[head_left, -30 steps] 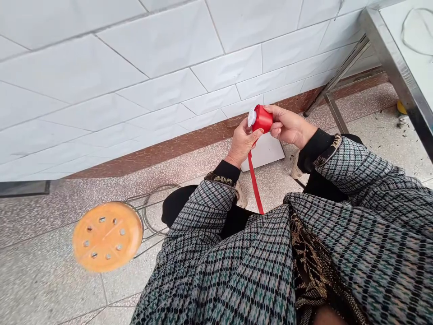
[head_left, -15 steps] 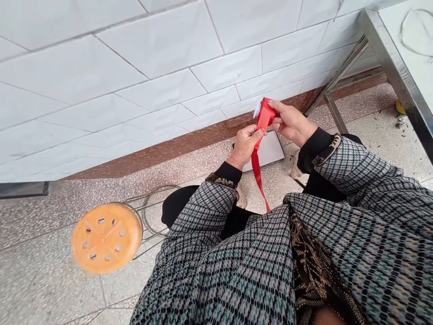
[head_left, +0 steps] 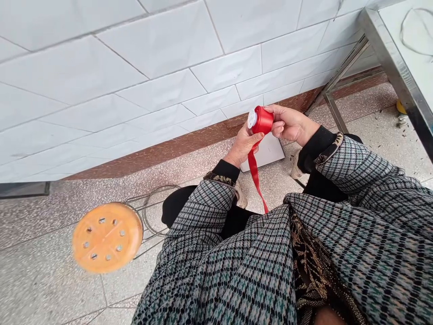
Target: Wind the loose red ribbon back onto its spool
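Observation:
A roll of red ribbon [head_left: 264, 120] on a white spool [head_left: 252, 118] is held between my two hands, tilted so the spool's round white end shows at its left. My left hand [head_left: 244, 143] is closed on the ribbon just below the roll, with the thumb laid across it. From there a loose red tail [head_left: 256, 176] hangs in a slight twist towards my lap. My right hand [head_left: 293, 124] grips the right side of the roll with thumb and fingers; part of that grip is hidden.
A flat white box or board [head_left: 265, 155] lies on the floor below my hands. To the left is an orange round stool [head_left: 107, 237] with wire legs. A metal-framed table [head_left: 394, 58] stands at the right. The white tiled wall [head_left: 169, 54] rises close in front.
The roll has turned and come slightly lower, so the white spool end now faces up towards me. My left hand has shifted a little down with the ribbon.

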Available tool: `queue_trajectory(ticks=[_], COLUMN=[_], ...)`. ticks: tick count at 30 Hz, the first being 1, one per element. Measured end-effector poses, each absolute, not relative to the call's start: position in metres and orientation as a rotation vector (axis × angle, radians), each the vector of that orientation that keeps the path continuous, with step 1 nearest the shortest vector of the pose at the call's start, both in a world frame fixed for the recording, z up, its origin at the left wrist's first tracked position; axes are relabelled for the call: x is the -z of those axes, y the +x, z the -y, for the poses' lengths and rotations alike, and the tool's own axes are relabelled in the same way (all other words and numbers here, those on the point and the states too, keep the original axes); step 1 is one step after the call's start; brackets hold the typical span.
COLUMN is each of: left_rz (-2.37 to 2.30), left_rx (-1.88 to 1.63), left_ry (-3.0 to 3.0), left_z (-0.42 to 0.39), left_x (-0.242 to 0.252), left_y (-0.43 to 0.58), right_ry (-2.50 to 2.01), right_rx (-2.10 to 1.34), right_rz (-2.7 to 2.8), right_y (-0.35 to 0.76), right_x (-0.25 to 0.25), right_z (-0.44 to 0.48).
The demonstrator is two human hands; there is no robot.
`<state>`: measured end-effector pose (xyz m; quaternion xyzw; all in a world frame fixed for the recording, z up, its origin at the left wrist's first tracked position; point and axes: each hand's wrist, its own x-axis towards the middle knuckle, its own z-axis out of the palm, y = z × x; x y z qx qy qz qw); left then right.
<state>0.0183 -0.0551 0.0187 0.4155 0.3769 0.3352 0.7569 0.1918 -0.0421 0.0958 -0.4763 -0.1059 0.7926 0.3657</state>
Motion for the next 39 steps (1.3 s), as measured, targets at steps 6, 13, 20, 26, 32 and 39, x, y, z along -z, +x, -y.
queue_trajectory(ticks=[6,13,20,26,32,39], left_rz=[-0.859,-0.875,-0.889,-0.905,-0.905,-0.904], left_rx=[-0.860,-0.889,-0.923,-0.901,-0.854,-0.861], left_ry=[0.934,0.964,1.177,1.124,0.983,1.082], left_z=[0.058,0.057,0.047,0.049,0.054,0.053], left_x=[-0.018,-0.015,-0.017,-0.020,-0.018,-0.023], left_y=[0.021,0.023,0.013,0.012,0.018,0.019], right_ry=[-1.209,-1.211,-1.179,-1.175,-1.166,-1.196], right_rx=[-1.937,-1.860,-2.058,-1.987,-1.849,-1.907], right_rz=[0.369,0.342,0.275,0.347,0.452,0.304], right_y=[0.181,0.179,0.193,0.184,0.172,0.187], right_x=[-0.096,-0.091,-0.103,-0.100,-0.091,-0.089], right_z=[0.054,0.053,0.045,0.055,0.063,0.046])
